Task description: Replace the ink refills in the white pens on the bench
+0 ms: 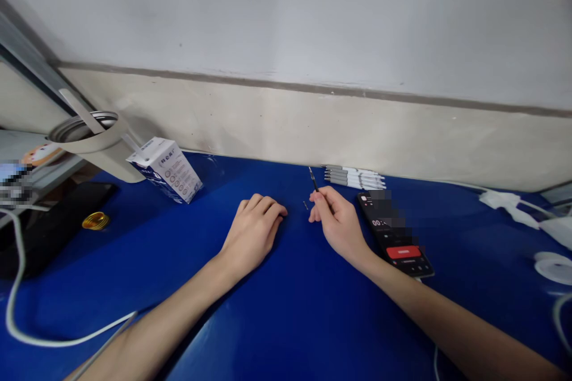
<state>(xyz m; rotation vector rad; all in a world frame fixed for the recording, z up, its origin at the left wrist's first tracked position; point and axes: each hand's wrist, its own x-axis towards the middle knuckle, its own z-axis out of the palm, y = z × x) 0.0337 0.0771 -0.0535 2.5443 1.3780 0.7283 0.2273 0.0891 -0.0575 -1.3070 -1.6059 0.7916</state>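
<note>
My right hand [336,221] pinches a thin dark pen refill [313,178] between thumb and fingers, its tip pointing up and away. A tiny dark piece [305,205] lies on the blue table [286,309] just left of that hand. My left hand [254,231] rests palm down on the table with its fingers curled under, and nothing shows in it. Several white pens [355,177] lie in a row just behind my right hand.
A phone [395,235] with a timer screen lies right of my right hand. A white carton [166,169] and a beige cup [96,143] stand at the left. A gold ring-shaped object [95,221], a black slab [49,226] and white cables [27,333] lie left; white adapters [513,205] right.
</note>
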